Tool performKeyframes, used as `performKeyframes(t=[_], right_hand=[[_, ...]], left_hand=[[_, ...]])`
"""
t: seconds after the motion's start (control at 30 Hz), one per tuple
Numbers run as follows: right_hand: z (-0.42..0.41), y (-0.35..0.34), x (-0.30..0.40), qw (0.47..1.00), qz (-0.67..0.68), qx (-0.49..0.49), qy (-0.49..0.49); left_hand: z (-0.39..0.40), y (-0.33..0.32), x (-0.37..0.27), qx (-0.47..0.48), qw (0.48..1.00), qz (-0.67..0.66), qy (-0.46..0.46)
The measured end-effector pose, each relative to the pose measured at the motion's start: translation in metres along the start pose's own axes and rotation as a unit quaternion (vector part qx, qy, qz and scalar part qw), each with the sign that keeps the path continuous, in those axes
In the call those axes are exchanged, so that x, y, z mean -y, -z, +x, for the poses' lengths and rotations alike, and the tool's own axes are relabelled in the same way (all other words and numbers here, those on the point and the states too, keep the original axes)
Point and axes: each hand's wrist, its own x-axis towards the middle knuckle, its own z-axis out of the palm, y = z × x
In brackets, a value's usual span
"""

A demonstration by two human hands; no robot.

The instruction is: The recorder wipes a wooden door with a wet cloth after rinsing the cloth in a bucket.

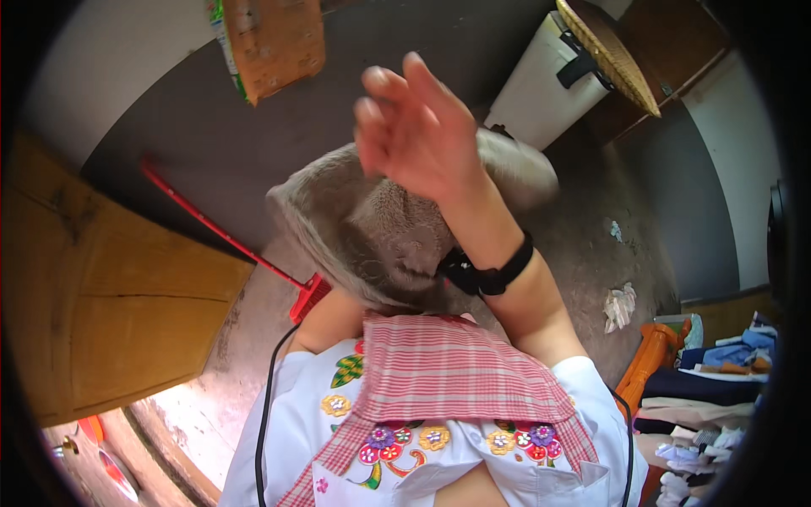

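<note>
A grey-brown plush cloth item, perhaps a garment, hangs in front of my chest in loose folds. One end of it stretches out to the right, blurred. My right hand is raised above the cloth, palm partly turned up, fingers bent and apart, with nothing in it. A black band circles the right forearm. My left forearm runs in under the near edge of the cloth. The left hand is hidden behind it, so its grip does not show. A red checked apron covers my front.
A red broom leans at the left beside a wooden door. A white bin with a woven tray stands far right. Crumpled paper lies on the floor. Piled clothes fill the right side near an orange wooden frame.
</note>
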Motion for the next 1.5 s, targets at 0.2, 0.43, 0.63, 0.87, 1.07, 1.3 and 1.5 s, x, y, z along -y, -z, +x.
performKeyframes(t=[0.2, 0.43, 0.63, 0.87, 1.07, 1.3, 1.5], right_hand=[[0.001, 0.089, -0.001, 0.875, 0.153, -0.445, 0.115], [-0.013, 0.134, 0.011, 0.808, -0.179, -0.548, 0.122], [-0.045, 0.139, 0.016, 0.249, -0.885, -0.386, -0.071], [-0.076, 0.172, -0.028, 0.178, -0.925, -0.229, -0.245], [-0.049, 0.144, -0.053, 0.336, -0.841, -0.296, -0.303], [-0.074, 0.085, -0.087, 0.096, -0.995, -0.022, 0.008], [-0.047, 0.130, -0.132, 0.334, -0.937, 0.067, -0.074]], left_hand=[[-0.037, 0.023, 0.003, 0.056, 0.994, -0.010, 0.095], [-0.062, 0.042, 0.002, 0.084, 0.984, -0.015, 0.157], [-0.079, 0.037, 0.016, 0.095, 0.979, -0.016, 0.179], [-0.069, 0.019, 0.036, 0.145, 0.969, -0.031, 0.195], [-0.033, -0.009, 0.062, 0.173, 0.970, -0.039, 0.167], [-0.005, 0.077, 0.024, 0.104, 0.989, 0.017, 0.102], [0.008, 0.143, 0.105, 0.079, 0.990, 0.110, -0.051]])
